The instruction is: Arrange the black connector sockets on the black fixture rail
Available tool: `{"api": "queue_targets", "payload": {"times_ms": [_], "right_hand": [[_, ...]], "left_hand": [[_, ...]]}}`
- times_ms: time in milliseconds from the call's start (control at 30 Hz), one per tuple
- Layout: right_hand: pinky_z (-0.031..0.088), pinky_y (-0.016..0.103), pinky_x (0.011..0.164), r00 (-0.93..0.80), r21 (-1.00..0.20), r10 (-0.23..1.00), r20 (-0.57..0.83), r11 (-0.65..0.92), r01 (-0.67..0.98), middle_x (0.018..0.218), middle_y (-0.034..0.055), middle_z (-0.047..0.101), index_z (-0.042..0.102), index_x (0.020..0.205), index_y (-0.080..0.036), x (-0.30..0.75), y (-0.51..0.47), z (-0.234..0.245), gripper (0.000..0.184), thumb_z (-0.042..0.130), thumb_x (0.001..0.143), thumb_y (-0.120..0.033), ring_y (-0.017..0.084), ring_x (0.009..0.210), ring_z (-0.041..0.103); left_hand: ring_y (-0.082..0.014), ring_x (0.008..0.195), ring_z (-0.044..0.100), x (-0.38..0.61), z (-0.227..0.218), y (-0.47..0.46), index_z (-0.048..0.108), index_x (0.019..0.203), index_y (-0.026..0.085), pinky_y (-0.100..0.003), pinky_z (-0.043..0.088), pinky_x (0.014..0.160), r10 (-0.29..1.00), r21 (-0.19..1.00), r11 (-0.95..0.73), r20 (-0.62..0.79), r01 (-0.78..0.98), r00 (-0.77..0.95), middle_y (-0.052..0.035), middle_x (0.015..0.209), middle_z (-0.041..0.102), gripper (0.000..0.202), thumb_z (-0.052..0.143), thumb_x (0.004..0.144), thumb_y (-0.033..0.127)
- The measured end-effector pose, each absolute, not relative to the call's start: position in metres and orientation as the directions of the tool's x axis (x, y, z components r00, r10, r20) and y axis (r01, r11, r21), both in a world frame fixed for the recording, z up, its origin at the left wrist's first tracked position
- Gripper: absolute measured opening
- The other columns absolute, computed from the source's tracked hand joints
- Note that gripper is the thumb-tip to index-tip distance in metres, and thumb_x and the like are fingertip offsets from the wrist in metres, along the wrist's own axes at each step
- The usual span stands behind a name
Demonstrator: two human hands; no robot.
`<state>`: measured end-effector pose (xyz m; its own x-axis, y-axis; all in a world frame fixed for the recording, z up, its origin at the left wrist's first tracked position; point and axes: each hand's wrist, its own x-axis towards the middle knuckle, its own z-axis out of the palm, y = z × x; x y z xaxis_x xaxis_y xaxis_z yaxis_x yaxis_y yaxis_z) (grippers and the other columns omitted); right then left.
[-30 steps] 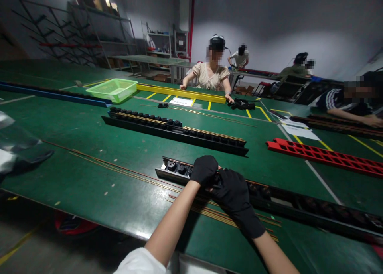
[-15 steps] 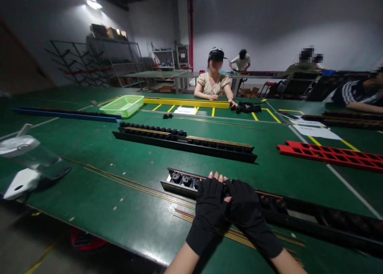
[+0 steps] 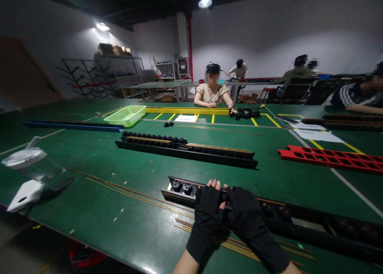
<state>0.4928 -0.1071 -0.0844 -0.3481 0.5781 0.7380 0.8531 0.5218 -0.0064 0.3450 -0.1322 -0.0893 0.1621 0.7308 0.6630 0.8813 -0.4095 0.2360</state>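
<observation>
Both my hands wear black fingerless gloves and rest side by side on the left part of a long black socket strip (image 3: 299, 222) at the table's near edge. My left hand (image 3: 208, 212) lies flat on it, bare fingertips stretched over the far edge, next to two black socket modules (image 3: 183, 188) seated in the strip's end. My right hand (image 3: 248, 218) lies across the strip just to the right, fingers curled down over it with the tips hidden. Thin brass rods (image 3: 239, 246) run under my wrists along the strip's near side.
A second black strip with brass rods (image 3: 185, 148) lies mid-table, a red frame strip (image 3: 329, 158) to the right. Behind are a green basket (image 3: 127, 115), a yellow rail (image 3: 185, 111), a blue rail (image 3: 72, 125). A clear-and-white object (image 3: 26, 174) sits left. A person (image 3: 213, 92) sits opposite.
The view has tilted upward, so my hands sit lower in the picture. My left hand went from a grip on the strip to lying flat with fingers stretched.
</observation>
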Motion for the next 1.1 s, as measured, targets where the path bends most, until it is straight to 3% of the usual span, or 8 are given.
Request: {"api": "queue_targets", "payload": {"times_ms": [167,500,700,967,1100], "right_hand": [[0.039,0.037,0.08,-0.339,-0.05,0.617,0.71,0.525,0.85,0.095,0.0122,0.066,0.063,0.113,-0.011,0.492,-0.11,-0.08,0.048,0.057,0.082,-0.047,0.024,0.087,0.055],[0.039,0.037,0.08,-0.354,-0.029,0.625,0.696,0.517,0.856,0.095,0.0125,0.066,0.062,0.116,-0.01,0.493,-0.11,-0.082,0.049,0.054,0.084,-0.047,0.025,0.087,0.055],[0.04,0.038,0.079,-0.374,-0.024,0.644,0.667,0.521,0.853,0.096,0.0135,0.065,0.06,0.12,-0.01,0.496,-0.112,-0.078,0.07,0.058,0.078,-0.066,0.026,0.087,0.055],[0.041,0.038,0.079,-0.375,-0.014,0.63,0.68,0.523,0.852,0.094,0.0136,0.065,0.061,0.118,-0.01,0.496,-0.113,-0.074,0.065,0.06,0.078,-0.061,0.026,0.086,0.056],[0.041,0.038,0.08,-0.381,-0.006,0.637,0.67,0.518,0.856,0.096,0.0143,0.065,0.06,0.12,-0.009,0.495,-0.113,-0.075,0.066,0.059,0.079,-0.061,0.027,0.089,0.056]], "left_hand": [[-0.0237,0.141,0.033,0.338,-0.089,-0.131,0.038,0.143,0.016,-0.046,0.031,0.111,0.752,0.3,-0.303,0.659,0.905,0.034,-0.0114,0.144,0.048,0.051,0.042,0.093,0.015],[-0.0225,0.138,0.038,0.339,-0.092,-0.131,0.038,0.143,0.018,-0.046,0.028,0.113,0.727,0.304,-0.316,0.687,0.899,0.023,-0.0108,0.141,0.051,0.05,0.042,0.094,0.016],[-0.024,0.138,0.038,0.32,-0.09,-0.128,0.04,0.142,0.017,-0.048,0.03,0.112,0.649,0.377,-0.291,0.753,0.879,-0.108,-0.0136,0.139,0.053,0.047,0.038,0.095,0.016],[-0.0257,0.136,0.041,0.309,-0.104,-0.121,0.04,0.141,0.016,-0.054,0.033,0.109,0.667,0.377,-0.298,0.739,0.877,-0.091,-0.0143,0.133,0.057,0.045,0.034,0.096,0.015],[-0.0242,0.137,0.038,0.307,-0.102,-0.119,0.04,0.141,0.018,-0.052,0.031,0.111,0.67,0.434,-0.286,0.728,0.854,-0.145,-0.0131,0.137,0.055,0.045,0.033,0.097,0.018]]}}
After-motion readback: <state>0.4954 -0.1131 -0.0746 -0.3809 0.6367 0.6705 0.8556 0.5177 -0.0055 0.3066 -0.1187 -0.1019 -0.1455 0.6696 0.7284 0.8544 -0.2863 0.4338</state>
